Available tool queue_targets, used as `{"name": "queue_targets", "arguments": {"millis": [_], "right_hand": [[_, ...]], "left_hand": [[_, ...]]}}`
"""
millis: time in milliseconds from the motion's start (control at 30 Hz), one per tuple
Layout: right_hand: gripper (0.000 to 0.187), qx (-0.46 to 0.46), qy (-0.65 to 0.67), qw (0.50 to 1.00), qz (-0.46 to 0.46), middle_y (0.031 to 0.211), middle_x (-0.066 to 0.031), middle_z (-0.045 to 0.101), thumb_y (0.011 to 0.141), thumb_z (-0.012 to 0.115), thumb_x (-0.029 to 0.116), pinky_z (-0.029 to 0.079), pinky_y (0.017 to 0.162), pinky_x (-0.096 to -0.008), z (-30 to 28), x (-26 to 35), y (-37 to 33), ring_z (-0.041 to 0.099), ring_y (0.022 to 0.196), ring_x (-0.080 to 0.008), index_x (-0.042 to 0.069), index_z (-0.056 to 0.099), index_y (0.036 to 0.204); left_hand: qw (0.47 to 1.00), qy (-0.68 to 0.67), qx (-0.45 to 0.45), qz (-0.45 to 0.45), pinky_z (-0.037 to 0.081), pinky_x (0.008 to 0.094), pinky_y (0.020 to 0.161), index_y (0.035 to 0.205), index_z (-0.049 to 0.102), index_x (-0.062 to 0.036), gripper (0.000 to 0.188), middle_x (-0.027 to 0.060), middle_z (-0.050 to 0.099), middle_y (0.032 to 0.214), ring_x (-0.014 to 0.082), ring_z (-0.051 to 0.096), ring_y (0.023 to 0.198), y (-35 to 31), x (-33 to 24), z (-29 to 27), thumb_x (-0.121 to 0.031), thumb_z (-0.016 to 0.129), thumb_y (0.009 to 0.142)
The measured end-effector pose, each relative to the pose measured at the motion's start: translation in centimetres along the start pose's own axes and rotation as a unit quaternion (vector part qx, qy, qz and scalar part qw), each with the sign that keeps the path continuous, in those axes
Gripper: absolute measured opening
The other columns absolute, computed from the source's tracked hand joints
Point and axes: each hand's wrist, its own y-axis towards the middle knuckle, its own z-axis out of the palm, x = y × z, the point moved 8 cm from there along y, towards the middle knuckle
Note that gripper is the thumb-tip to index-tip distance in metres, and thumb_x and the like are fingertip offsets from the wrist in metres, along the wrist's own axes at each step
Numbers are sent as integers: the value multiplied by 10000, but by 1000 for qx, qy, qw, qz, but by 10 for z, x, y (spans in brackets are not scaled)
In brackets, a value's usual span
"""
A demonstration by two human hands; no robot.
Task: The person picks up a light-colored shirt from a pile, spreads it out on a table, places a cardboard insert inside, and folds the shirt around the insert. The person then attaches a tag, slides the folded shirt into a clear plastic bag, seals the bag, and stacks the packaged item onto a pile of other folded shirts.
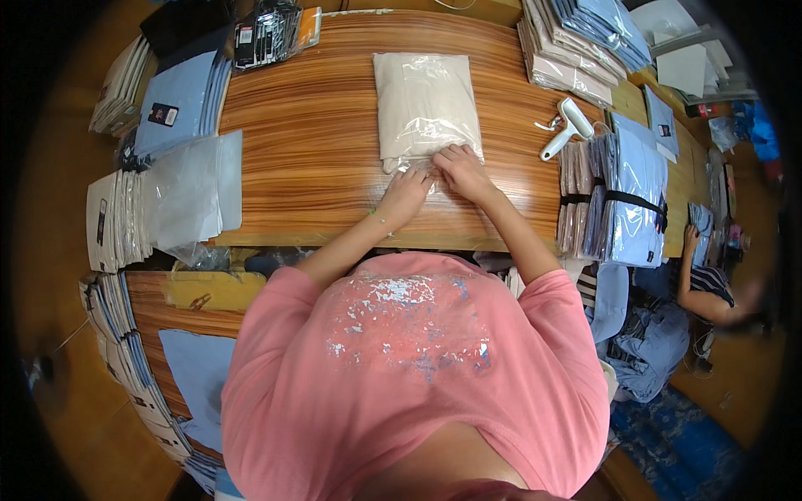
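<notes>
A folded beige garment (423, 104) lies flat on the wooden table inside a clear plastic bag (428, 130), its shiny film catching the light. At the bag's near edge is my left hand (406, 197), fingers closed on the loose transparent film. Just right of it, my right hand (462, 173) bends its fingers over the bag's lower right part and grips the film there. The two hands are close together but apart. My palms hide some of the bag's near end.
Clear bags (190, 190) and folded blue garments (180, 102) lie left. A bundle of black tags (266, 37) sits at the far left. Rightward are a white lint roller (568, 128), strapped bagged garments (635, 196) and a beige stack (564, 52). Another person (710, 284) works at far right.
</notes>
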Motion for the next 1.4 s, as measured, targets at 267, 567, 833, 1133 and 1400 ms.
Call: {"name": "queue_targets", "arguments": {"millis": [267,567,833,1133,1400], "right_hand": [[356,-54,-135,987,-75,1222,-112,482,709,613,128,308,1012,-422,-23,12,18,406,1197,-278,93,537,1055],[382,-8,-47,994,-96,1124,-59,575,718,628,124,517,773,-350,-21,-5,42,559,1039,-254,105,531,1087],[370,-85,-56,991,-87,1129,-55,577,701,657,138,498,813,-350,-26,-5,40,553,1053,-257,94,555,1054],[435,-59,-44,997,-30,1184,-76,547,684,669,120,387,961,-392,-10,-9,35,462,1167,-258,98,545,1101],[416,-161,-93,982,-3,1186,-104,522,702,656,138,324,961,-497,-36,32,8,440,1172,-294,100,540,1101]], "left_hand": [[990,91,-70,79,354,440,963,1110,499,19,349,179,485,1163,308,444,1109,-16,-13,8,-63,494,772],[982,174,-72,-29,307,499,941,1202,455,17,605,154,443,1208,301,394,1123,11,-2,-2,-419,560,796],[972,209,-37,-104,260,604,918,1291,420,-54,797,138,411,1265,319,350,1177,12,12,5,-617,532,737],[982,160,-21,-99,261,615,921,1314,402,-82,774,136,393,1286,334,342,1191,-4,14,9,-578,563,742],[983,-91,161,-1,391,404,914,1257,464,-27,554,166,514,1171,280,487,1081,-60,9,-8,-376,571,840]]}}
